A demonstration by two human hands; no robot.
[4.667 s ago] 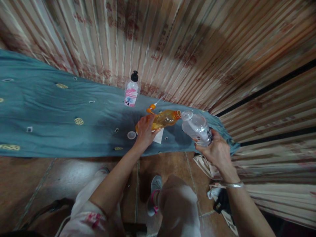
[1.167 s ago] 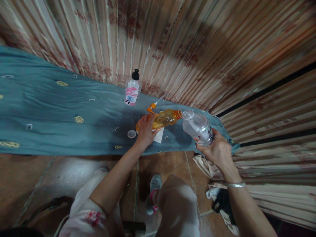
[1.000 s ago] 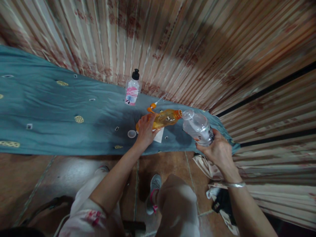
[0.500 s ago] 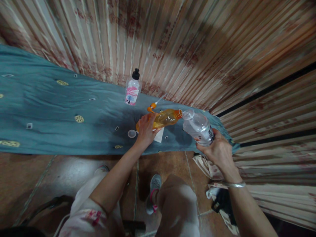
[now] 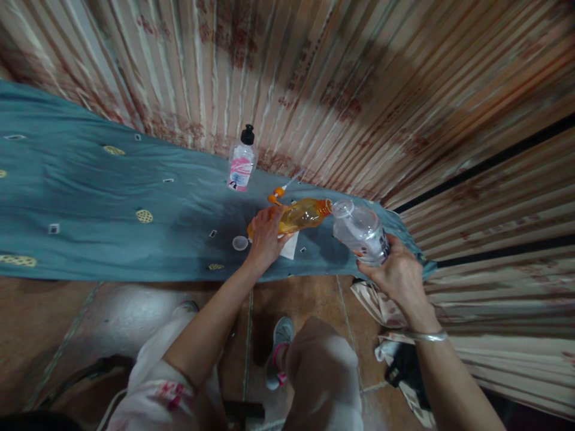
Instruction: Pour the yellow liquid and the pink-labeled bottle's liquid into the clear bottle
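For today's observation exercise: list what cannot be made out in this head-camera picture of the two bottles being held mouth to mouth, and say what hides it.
- Base of the orange bottle: covered by the left hand.
- Clear bottle: its bottom is hidden in the right hand.
- Liquid passing between the mouths: too small and dim to tell.
- Label on the pump bottle: too small to read.
- White paper: mostly under the orange bottle.
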